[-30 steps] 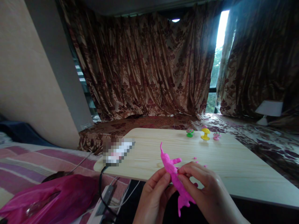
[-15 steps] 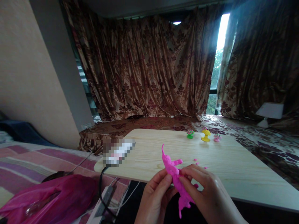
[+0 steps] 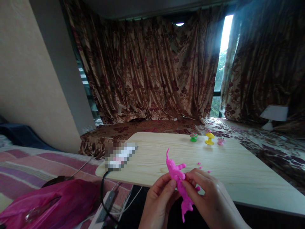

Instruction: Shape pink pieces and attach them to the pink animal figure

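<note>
A bright pink modelling-clay animal figure (image 3: 182, 187) is held between my two hands, above the near edge of the table (image 3: 157, 152). A thin tail-like strand sticks up at its upper end, and stubby legs point to the right. My left hand (image 3: 160, 197) pinches its left side between thumb and fingers. From the right, my right hand (image 3: 209, 194) pinches the body near a leg, its fingertips partly hidden. Small pink clay bits (image 3: 200, 167) lie on the table beyond my right hand.
At the table's far side stand a green clay mushroom (image 3: 193, 137), a yellow one (image 3: 209, 139) and a pink one (image 3: 220, 141). A blurred-out flat object (image 3: 121, 157) with a black cable lies at the left. Beside the table are a pink bag (image 3: 71, 197) and a power strip (image 3: 105, 203).
The figure has turned slightly in my hands, so its legs show more clearly. Both hands keep their pinch in nearly the same place.
</note>
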The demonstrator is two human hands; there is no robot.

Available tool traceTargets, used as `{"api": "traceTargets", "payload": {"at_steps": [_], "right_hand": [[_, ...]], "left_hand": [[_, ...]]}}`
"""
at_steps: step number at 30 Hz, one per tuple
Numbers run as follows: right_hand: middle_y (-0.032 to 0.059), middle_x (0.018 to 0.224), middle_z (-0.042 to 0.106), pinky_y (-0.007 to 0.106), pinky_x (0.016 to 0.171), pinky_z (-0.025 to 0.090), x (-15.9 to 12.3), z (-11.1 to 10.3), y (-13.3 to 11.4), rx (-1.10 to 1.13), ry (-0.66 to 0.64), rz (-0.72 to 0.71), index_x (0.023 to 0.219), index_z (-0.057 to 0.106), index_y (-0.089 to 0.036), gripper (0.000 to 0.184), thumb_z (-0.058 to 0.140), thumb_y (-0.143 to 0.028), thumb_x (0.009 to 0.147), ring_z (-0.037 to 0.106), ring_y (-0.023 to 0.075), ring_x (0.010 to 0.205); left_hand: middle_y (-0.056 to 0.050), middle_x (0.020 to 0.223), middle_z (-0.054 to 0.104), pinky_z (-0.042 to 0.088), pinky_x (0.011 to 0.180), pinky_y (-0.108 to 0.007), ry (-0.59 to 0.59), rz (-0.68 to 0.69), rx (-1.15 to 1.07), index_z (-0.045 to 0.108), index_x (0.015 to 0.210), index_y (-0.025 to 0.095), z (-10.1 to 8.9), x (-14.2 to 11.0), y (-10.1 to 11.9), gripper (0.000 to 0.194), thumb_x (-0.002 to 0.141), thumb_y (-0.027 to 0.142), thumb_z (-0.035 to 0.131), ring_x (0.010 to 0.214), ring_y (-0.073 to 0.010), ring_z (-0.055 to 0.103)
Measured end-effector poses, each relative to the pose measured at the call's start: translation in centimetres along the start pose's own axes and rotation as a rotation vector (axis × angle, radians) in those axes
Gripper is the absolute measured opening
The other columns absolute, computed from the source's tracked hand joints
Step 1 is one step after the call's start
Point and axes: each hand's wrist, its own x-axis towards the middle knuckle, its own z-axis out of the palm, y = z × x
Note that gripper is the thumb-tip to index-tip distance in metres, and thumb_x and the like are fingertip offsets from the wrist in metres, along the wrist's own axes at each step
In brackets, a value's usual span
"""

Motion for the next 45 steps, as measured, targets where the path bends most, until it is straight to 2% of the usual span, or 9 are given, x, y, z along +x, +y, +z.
{"api": "traceTargets", "payload": {"at_steps": [6, 14, 17, 21, 30, 34, 39, 42, 45], "right_hand": [[-0.0020, 0.073, 0.060, 0.025, 0.059, 0.041, -0.1, 0.3, 0.0, -0.045, 0.009, -0.007, 0.076, 0.060, -0.023, 0.011, 0.053, -0.020, 0.084, 0.057, 0.0144, 0.067], [-0.0004, 0.083, 0.063, 0.028, 0.070, 0.048, -0.1, -0.5, 0.2, 0.000, 0.043, -0.021, 0.089, 0.062, -0.024, 0.010, 0.058, -0.021, 0.080, 0.060, 0.0162, 0.076], [-0.0002, 0.081, 0.062, 0.027, 0.066, 0.047, 0.0, -0.5, 0.1, 0.004, 0.015, -0.003, 0.083, 0.062, -0.023, 0.007, 0.055, -0.022, 0.083, 0.059, 0.0158, 0.075], [-0.0004, 0.078, 0.059, 0.027, 0.065, 0.046, -0.1, -0.2, 0.1, 0.003, -0.007, 0.009, 0.076, 0.059, -0.022, 0.012, 0.051, -0.023, 0.086, 0.057, 0.0152, 0.074], [-0.0007, 0.077, 0.058, 0.027, 0.064, 0.043, -0.1, 0.3, -0.1, -0.015, 0.021, 0.008, 0.075, 0.058, -0.021, 0.011, 0.052, -0.019, 0.085, 0.056, 0.0150, 0.073], [-0.0004, 0.079, 0.059, 0.029, 0.068, 0.046, 0.0, -0.2, 0.5, 0.002, 0.016, -0.010, 0.078, 0.060, -0.022, 0.007, 0.055, -0.019, 0.083, 0.057, 0.0157, 0.076], [0.0026, 0.096, 0.060, 0.029, 0.079, 0.048, -0.3, -2.6, 2.0, 0.011, 0.034, -0.136, 0.100, 0.059, -0.025, 0.017, 0.055, -0.023, 0.084, 0.059, 0.0176, 0.090], [0.0049, 0.108, 0.056, 0.031, 0.082, 0.049, -0.3, -3.5, 1.6, -0.083, 0.036, -0.269, 0.102, 0.061, -0.028, 0.022, 0.053, -0.020, 0.083, 0.056, 0.0201, 0.101], [0.0055, 0.126, 0.047, 0.039, 0.092, 0.045, 0.0, -3.7, 0.5, -0.203, 0.016, -0.394, 0.103, 0.063, -0.030, 0.027, 0.056, -0.017, 0.081, 0.045, 0.0255, 0.118]], "left_hand": [[-0.009, 0.088, 0.074, 0.051, 0.079, -0.032, -0.001, -0.003, 0.005, 0.072, 0.089, 0.014, 0.0, 0.0, -0.2, 0.019, 0.071, 0.022, 0.072, 0.081, -0.0197, 0.067], [-0.012, 0.095, 0.073, 0.045, 0.089, -0.037, -0.051, -0.093, -0.057, 0.071, 0.093, 0.012, 0.1, 0.0, 0.1, 0.019, 0.078, 0.023, 0.065, 0.091, -0.0213, 0.065], [-0.011, 0.092, 0.073, 0.046, 0.088, -0.037, -0.041, -0.080, -0.053, 0.071, 0.092, 0.013, 0.1, 0.0, 0.1, 0.018, 0.078, 0.022, 0.065, 0.088, -0.0210, 0.066], [-0.009, 0.090, 0.074, 0.047, 0.085, -0.034, -0.025, -0.046, -0.039, 0.072, 0.091, 0.014, 0.2, 0.0, -0.1, 0.016, 0.078, 0.020, 0.064, 0.085, -0.0197, 0.066], [-0.010, 0.088, 0.074, 0.047, 0.081, -0.031, 0.000, -0.014, 0.015, 0.072, 0.090, 0.013, 0.4, -0.2, -0.3, 0.019, 0.073, 0.021, 0.070, 0.083, -0.0201, 0.066], [-0.010, 0.089, 0.073, 0.048, 0.080, -0.030, 0.001, -0.057, -0.037, 0.072, 0.090, 0.013, 0.3, -0.3, -0.3, 0.020, 0.074, 0.025, 0.069, 0.084, -0.0196, 0.065], [-0.005, 0.075, 0.071, 0.049, 0.069, -0.025, 0.005, -0.203, -0.172, 0.071, 0.084, 0.012, -0.1, -0.1, -0.4, 0.013, 0.078, 0.022, 0.065, 0.066, -0.0121, 0.063], [-0.004, 0.065, 0.068, 0.050, 0.065, -0.026, -0.014, -0.291, -0.188, 0.070, 0.078, 0.010, -0.4, 0.1, -0.7, 0.018, 0.081, 0.026, 0.062, 0.058, -0.0114, 0.061], [-0.005, 0.061, 0.066, 0.051, 0.067, -0.027, -0.065, -0.344, -0.140, 0.069, 0.079, 0.010, -0.7, 0.2, -0.9, 0.023, 0.083, 0.030, 0.059, 0.058, -0.0115, 0.061]]}}
